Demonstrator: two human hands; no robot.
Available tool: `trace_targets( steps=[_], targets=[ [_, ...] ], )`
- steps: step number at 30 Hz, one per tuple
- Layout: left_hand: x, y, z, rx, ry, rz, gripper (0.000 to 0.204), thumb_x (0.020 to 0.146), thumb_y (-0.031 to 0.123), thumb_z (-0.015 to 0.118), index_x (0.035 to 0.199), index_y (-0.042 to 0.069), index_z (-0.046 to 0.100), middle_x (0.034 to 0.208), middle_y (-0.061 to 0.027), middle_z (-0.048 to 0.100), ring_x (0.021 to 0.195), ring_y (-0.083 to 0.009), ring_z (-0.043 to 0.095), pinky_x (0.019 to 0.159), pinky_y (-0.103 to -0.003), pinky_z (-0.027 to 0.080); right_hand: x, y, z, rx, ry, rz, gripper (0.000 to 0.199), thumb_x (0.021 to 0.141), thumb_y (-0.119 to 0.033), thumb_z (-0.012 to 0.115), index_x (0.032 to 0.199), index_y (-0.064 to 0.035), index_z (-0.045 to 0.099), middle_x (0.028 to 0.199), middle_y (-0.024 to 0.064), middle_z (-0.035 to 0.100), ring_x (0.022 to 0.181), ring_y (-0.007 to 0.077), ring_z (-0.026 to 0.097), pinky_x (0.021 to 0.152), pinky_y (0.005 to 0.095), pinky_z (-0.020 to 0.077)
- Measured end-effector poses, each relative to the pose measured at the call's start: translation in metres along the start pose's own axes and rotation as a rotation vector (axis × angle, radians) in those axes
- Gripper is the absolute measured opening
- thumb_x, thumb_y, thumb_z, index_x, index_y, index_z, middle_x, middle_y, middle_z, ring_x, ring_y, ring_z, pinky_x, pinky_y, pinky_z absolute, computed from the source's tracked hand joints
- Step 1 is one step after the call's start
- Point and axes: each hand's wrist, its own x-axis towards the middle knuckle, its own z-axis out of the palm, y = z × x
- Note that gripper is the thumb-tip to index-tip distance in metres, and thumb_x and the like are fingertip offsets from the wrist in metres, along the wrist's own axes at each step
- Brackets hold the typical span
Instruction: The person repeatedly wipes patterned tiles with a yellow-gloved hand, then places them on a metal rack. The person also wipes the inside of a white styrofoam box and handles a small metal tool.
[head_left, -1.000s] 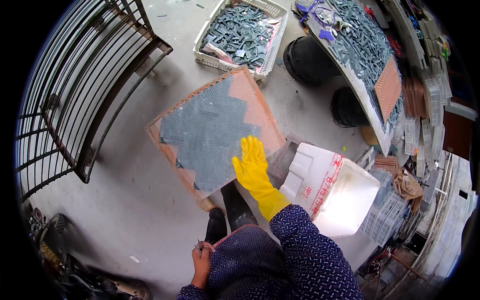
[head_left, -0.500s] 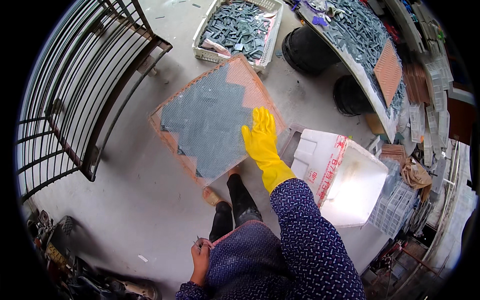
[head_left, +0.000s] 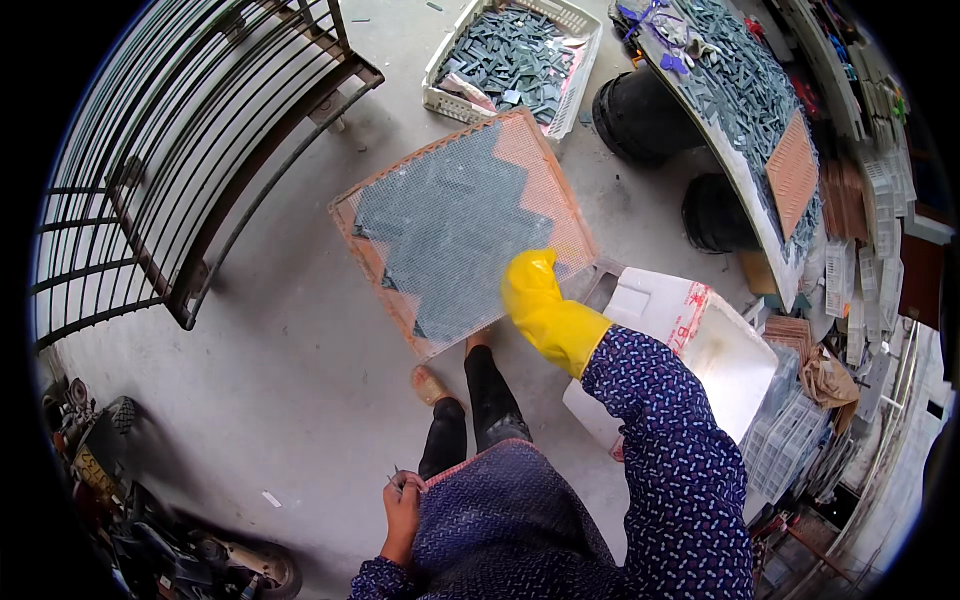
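An orange plastic tray [head_left: 375, 270] lies tilted in front of me, holding a zigzag-edged layer of grey strip tiles under a pale mesh sheet [head_left: 440, 215]. Over the mesh's near right part is my right hand [head_left: 545, 305] in a yellow rubber glove. Its fingers are bent downward and partly smeared, so what they grip, if anything, is hidden. Low in the picture, beside my apron, my bare left hand [head_left: 402, 500] is closed, with thin dark grey strips [head_left: 397, 470] poking out at the fingers.
A white foam box [head_left: 640, 300] stands right of the tray. Beyond the tray is a cream crate [head_left: 590, 85] of loose grey strips. More strips cover a table [head_left: 735, 165] at right, near black buckets [head_left: 640, 115]. A metal rack [head_left: 280, 165] stands left.
My right hand has gone from lying flat with fingers stretched on the mesh to bent fingers, nearer the tray's close edge. The whole view has shifted slightly; my left hand stays put.
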Motion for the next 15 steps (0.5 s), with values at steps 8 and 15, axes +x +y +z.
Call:
trace_targets(
  steps=[8,15],
  targets=[
    [-0.004,-0.001,0.018,-0.114,-0.015,0.028,0.023,0.086,0.012,0.044,0.067,0.004,0.053,0.053,0.0045,0.044,0.045,-0.0017,0.033,0.042,-0.019,0.023,0.005,-0.105,0.012,0.474,0.061,-0.297,0.019,0.069,-0.014,0.064,0.082,-0.0001,0.063,0.077,0.0169,0.062,0.072,0.0373,0.058,0.063,0.0454,0.0442],
    [-0.001,-0.018,-0.004,-0.123,0.054,-0.048,0.023,0.086,0.013,0.044,0.067,0.004,0.053,0.052,0.0049,0.041,0.043,-0.0018,0.03,0.041,-0.02,0.021,0.017,0.036,-0.007,0.038,0.162,0.098,0.059,0.08,-0.03,0.056,0.126,0.0025,0.039,0.129,0.0227,0.04,0.121,0.0366,0.036,0.104,0.0434,0.0213]
  ],
)
